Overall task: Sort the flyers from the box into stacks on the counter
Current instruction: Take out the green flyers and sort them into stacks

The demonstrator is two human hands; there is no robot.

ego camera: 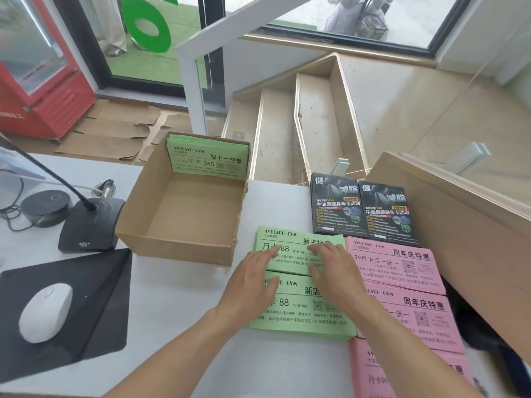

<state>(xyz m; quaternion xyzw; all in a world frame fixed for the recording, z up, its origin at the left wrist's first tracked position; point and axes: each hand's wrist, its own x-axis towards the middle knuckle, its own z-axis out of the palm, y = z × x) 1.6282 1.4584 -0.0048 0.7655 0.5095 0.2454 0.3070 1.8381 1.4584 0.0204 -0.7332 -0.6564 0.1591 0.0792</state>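
Observation:
An open cardboard box [161, 225] stands on the white counter [178, 305]; a bundle of green flyers [209, 159] leans against its far wall. Right of the box lie two green flyer stacks, a far one [290, 239] and a near one [304, 317]. My left hand [253, 280] and my right hand [333, 271] rest flat, fingers spread, on the far stack and the seam between the two. Pink flyer stacks [396, 262] [416, 314] [382, 374] lie to the right. Two black flyer stacks [336, 208] [388, 214] sit behind them.
A desk microphone base [89, 225], a round black device [46, 205] with cables, and a white mouse [46, 311] on a black pad [94, 288] occupy the counter's left. A slanted wooden panel [459, 214] borders the right. Stairs [287, 124] drop beyond the counter's far edge.

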